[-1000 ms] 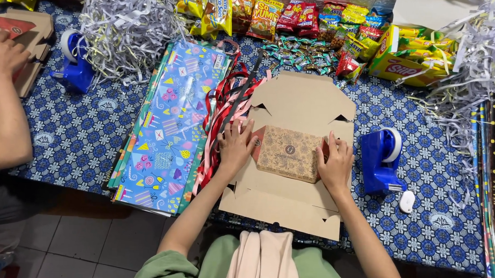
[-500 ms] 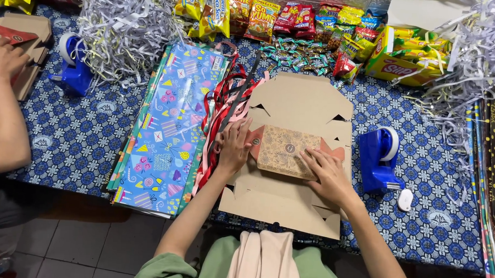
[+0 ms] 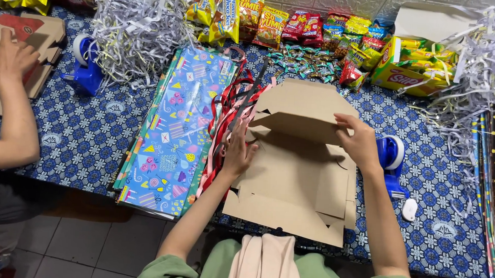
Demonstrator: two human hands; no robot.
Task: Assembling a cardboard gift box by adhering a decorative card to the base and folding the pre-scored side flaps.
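A flat brown cardboard box blank [image 3: 295, 179] lies on the blue patterned tablecloth [image 3: 77, 138] in front of me, its far panel raised and folded toward me. My left hand [image 3: 237, 152] presses on the blank's left edge, beside the red ribbons [image 3: 226, 122]. My right hand [image 3: 360, 140] grips the raised panel's right edge. The printed brown patch seen earlier is hidden under the folded panel.
Sheets of colourful gift wrap [image 3: 174, 128] lie left of the box. A blue tape dispenser [image 3: 392, 160] stands right of it, another [image 3: 86, 67] at the left. Snack packets [image 3: 295, 25] and shredded paper [image 3: 136, 25] line the back. Another person's hand [image 3: 12, 57] rests on cardboard at far left.
Both hands left the printed patch in the box's middle. My right hand lifted the far panel and folded it over toward me, and my left hand moved to the left edge.
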